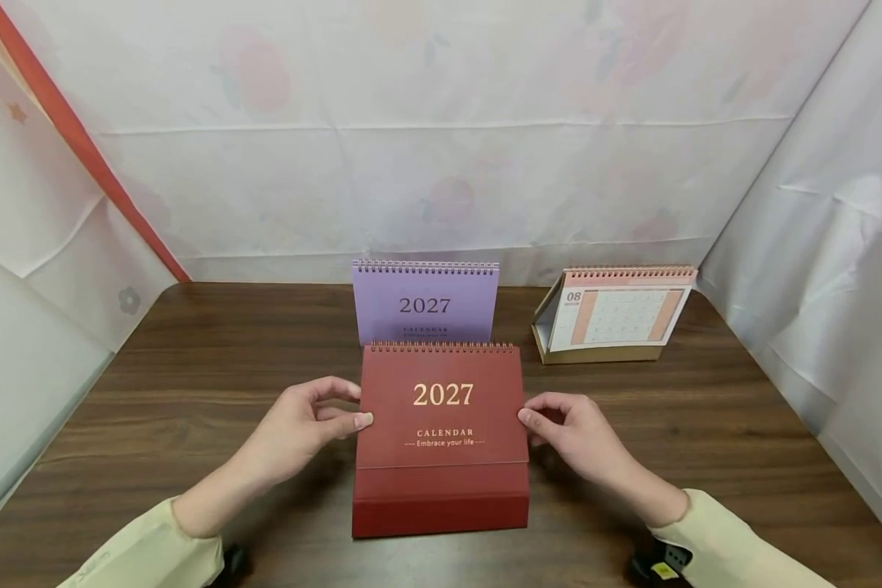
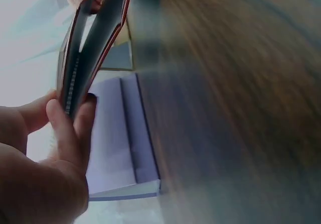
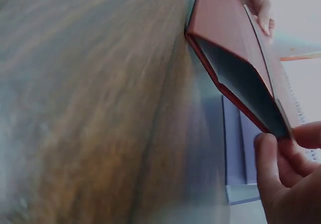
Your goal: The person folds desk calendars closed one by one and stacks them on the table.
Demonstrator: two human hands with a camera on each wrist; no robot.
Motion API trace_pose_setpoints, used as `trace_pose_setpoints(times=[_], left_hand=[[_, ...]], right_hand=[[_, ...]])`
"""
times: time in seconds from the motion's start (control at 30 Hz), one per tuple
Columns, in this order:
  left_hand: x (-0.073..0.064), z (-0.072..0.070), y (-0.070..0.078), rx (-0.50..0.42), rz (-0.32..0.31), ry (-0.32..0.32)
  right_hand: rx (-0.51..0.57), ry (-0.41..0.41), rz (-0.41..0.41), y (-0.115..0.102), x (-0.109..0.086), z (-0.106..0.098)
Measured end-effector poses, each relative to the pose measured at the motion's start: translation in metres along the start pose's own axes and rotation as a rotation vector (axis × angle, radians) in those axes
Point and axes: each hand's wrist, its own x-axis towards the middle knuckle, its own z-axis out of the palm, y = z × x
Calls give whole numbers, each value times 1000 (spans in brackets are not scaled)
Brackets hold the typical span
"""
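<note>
A dark red desk calendar [image 1: 441, 490] with gold "2027" lettering and a gold spiral along its top is held between both hands. My left hand [image 1: 305, 429] pinches its left side, thumb on the front cover and fingers behind. On the right side, my right hand [image 1: 576, 437] grips the edge likewise between thumb and fingers. From the right wrist view, the red calendar [image 3: 225, 20] shows its folded stand spread into a hollow wedge. Directly behind it stands a purple desk calendar [image 1: 382, 302], its lower part hidden by the red one.
Back right on the dark wooden table [image 1: 213, 359] stands a white and pink calendar [image 1: 625, 318] turned to "08". A pale printed cloth [image 1: 441, 163] hangs behind the table, with more cloth at both sides. A red strip [image 1: 81, 139] runs down the left corner.
</note>
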Motion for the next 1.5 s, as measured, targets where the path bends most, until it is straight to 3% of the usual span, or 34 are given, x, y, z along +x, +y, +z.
trace_pose_setpoints(times=[0.1, 0.3, 0.5, 0.7, 0.8, 0.9, 1.07, 1.23, 1.3, 1.37, 1.5], left_hand=[[5, 1, -6, 57, -19, 2], [10, 0, -12, 197, -25, -47], [13, -1, -10, 363, -8, -143], [14, 0, -6, 406, -1, -213], [12, 1, -2, 433, -10, -206], [11, 2, 3, 535, 7, -154], [3, 7, 5, 766, 124, -45], [-13, 16, 2, 960, 385, 8], [-19, 20, -1, 1008, 493, -5], [-24, 24, -4, 1050, 561, -29], [-34, 31, -8, 1109, 597, -94]], right_hand=[[-2, -52, 43, 4, 3, 4], [-102, -103, 14, 8, 6, 10], [-358, -163, -97, 4, 4, 12], [-537, -221, -133, -1, 2, 16], [-572, -218, -144, -4, 2, 15], [-617, -199, -158, -6, 2, 13], [-687, -155, -198, -9, -5, 13], [-789, -93, -283, -11, -18, 13], [-824, -65, -312, -12, -22, 13], [-830, -47, -335, -13, -26, 13], [-790, -101, -385, -15, -29, 15]])
